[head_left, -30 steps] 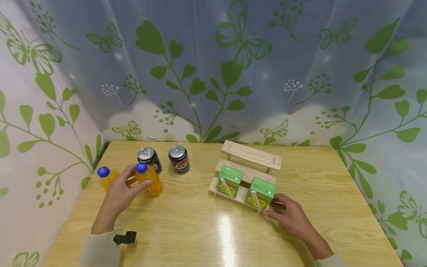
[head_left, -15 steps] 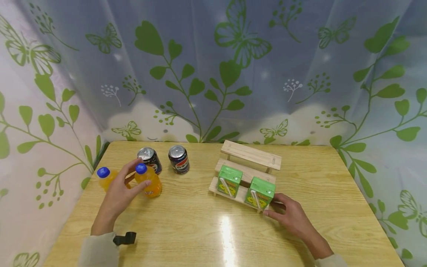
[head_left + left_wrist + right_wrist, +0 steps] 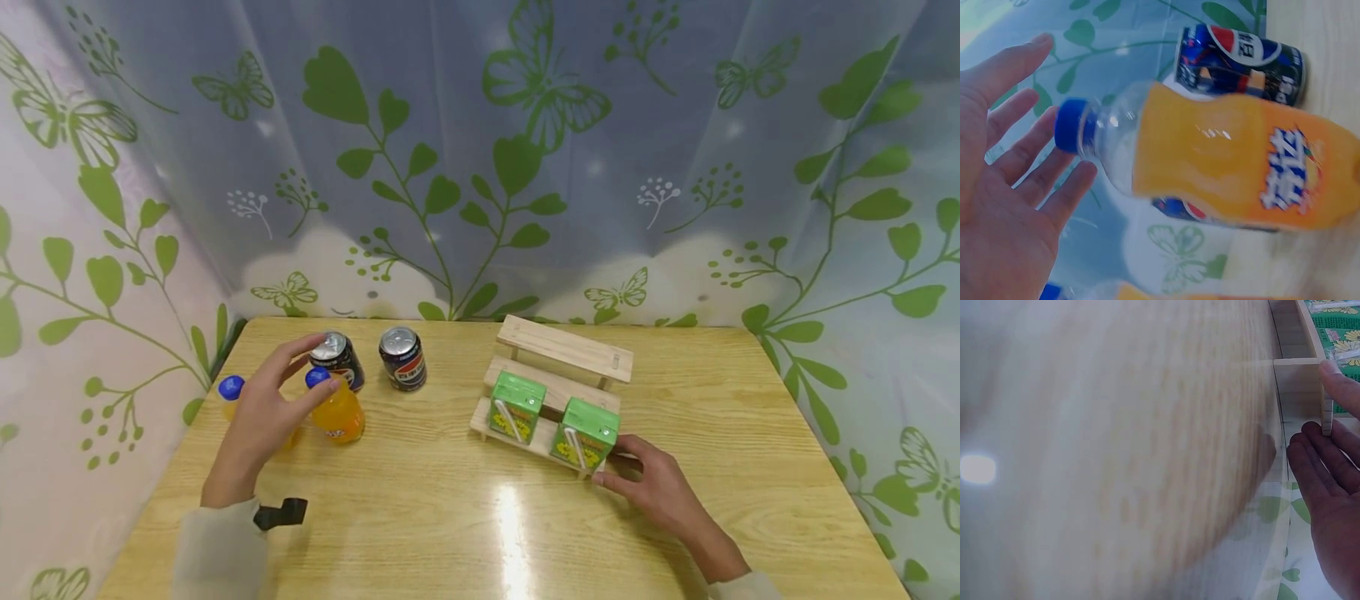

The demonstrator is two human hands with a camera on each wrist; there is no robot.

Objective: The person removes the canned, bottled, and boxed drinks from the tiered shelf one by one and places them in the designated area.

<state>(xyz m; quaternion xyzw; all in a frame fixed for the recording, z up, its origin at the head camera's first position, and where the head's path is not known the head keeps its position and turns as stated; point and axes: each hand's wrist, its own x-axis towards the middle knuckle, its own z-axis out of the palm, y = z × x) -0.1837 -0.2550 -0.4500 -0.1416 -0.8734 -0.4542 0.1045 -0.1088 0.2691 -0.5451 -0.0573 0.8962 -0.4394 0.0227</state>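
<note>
Since the earlier pictures, the left hand [image 3: 262, 417] has been lifted off the near orange bottle [image 3: 337, 408] and shifted toward the surface's left edge, so that the far-left orange bottle [image 3: 230, 392] is now mostly covered.

Nearest the front edge of the surface [image 3: 480, 533], the right hand [image 3: 652, 487] is seen resting flat with fingers nearly straight, its fingertips touching the right end of the wooden rack [image 3: 555, 367]; nothing is gripped. Two green juice cartons [image 3: 551, 421] are carried on the rack's lowest step, just beyond that hand.

Toward the left edge, the left hand is held spread and empty, fingers apart, just beside the blue cap of the near orange bottle, which stands upright. Behind it, near the back-left corner, two dark cans [image 3: 371, 357] are set upright, side by side.
</note>
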